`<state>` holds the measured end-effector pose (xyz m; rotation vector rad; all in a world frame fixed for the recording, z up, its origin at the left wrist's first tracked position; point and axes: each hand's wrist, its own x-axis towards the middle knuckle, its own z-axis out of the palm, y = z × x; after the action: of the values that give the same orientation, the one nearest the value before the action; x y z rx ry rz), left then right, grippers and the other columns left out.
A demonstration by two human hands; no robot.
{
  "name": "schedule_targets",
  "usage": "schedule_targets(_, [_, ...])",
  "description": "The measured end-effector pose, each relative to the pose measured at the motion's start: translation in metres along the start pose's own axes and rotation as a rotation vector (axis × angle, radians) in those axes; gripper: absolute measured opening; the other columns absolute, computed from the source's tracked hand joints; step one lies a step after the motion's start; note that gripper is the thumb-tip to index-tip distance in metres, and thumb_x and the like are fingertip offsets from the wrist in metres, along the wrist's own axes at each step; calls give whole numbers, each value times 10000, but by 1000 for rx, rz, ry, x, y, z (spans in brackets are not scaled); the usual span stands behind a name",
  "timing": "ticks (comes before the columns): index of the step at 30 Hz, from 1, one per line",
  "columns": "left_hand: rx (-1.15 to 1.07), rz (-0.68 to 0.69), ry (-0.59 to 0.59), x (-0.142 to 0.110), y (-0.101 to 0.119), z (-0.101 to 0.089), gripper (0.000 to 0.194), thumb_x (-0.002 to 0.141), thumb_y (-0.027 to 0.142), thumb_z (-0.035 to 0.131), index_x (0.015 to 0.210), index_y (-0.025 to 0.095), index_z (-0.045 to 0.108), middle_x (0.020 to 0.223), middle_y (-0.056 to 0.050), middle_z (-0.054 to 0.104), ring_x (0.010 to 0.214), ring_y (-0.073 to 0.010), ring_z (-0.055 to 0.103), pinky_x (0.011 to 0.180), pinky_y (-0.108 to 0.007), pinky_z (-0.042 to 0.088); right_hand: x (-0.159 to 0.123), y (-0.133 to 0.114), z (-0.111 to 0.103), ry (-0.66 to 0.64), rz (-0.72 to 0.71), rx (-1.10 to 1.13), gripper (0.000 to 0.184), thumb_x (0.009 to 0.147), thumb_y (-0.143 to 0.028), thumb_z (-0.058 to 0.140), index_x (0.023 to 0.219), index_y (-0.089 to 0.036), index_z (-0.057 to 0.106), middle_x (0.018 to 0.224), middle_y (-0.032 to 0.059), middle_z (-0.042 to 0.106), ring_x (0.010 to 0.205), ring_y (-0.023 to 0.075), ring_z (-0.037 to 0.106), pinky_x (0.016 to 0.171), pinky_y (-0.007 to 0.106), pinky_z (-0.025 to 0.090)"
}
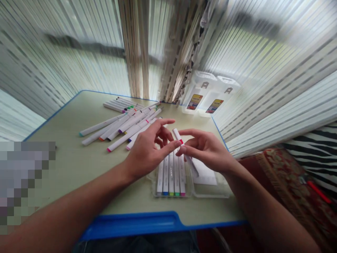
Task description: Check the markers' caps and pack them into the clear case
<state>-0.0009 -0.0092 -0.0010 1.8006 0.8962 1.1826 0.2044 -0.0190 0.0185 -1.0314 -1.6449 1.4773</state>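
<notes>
Blue plastic edges the near rim of the table, and just beyond it a clear case lies open with four markers side by side in its left half and a white sheet in its right. Above the case both hands meet on one white marker with a red band: the left hand pinches it between thumb and curled fingers, the right hand grips it from the other side, so the lower end is partly hidden. Past the hands a loose heap of pens sprawls across the tabletop. Farther back, two white boxes stand at the far right corner against striped curtains.
</notes>
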Motion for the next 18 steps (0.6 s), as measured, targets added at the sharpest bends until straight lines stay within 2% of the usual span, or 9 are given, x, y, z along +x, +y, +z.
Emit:
schedule_targets(2, [168,153,32,-4,4,0,470,864,321,732,1275,166,564,867,-20,661,725,-137,625,668,-256,520,0,-2,-7,84,-34,-48,658,841,-390,763,1407,-172,506,729,27,742,567,127,622,478,236,447])
schedule_targets(3, [244,244,6,-6,6,0,398,876,305,718,1227,167,589,871,-22,659,731,-136,615,682,-262,513,0,-2,-11,119,-41,-67,685,849,-377,755,1440,-186,466,729,18,737,556,127,615,474,239,450])
schedule_targets(6, [426,513,-199,-13,13,5,180,936,293,633,1057,163,662,908,-53,677,803,-163,620,727,-290,500,2,-1,-21,134,-13,-70,645,846,-355,752,1398,-187,463,737,6,725,525,116,602,486,241,478])
schedule_targets(8, [531,656,-344,-19,16,13,200,951,334,598,990,160,688,931,-76,684,826,-193,619,721,-321,493,3,2,-24,94,34,-41,617,818,-361,777,1320,-173,471,724,1,721,507,106,594,486,228,487])
schedule_targets(10, [615,767,-438,-25,16,22,217,949,343,591,941,156,700,917,-85,681,819,-215,609,704,-350,478,3,6,-24,50,104,-23,608,783,-376,809,1242,-173,466,686,-12,711,487,103,594,473,216,489])
schedule_targets(14, [687,875,-486,-32,17,35,173,945,178,546,892,148,708,864,-75,653,765,-214,581,650,-375,446,1,7,-22,5,261,-29,561,734,-406,847,1084,-197,461,575,-59,663,470,127,632,463,221,522])
schedule_targets(18, [692,846,-508,-35,21,36,232,934,123,518,803,157,707,809,-71,637,741,-217,570,626,-392,441,0,6,-24,-10,339,-74,545,702,-413,864,1014,-203,469,554,-57,660,472,142,653,456,229,541])
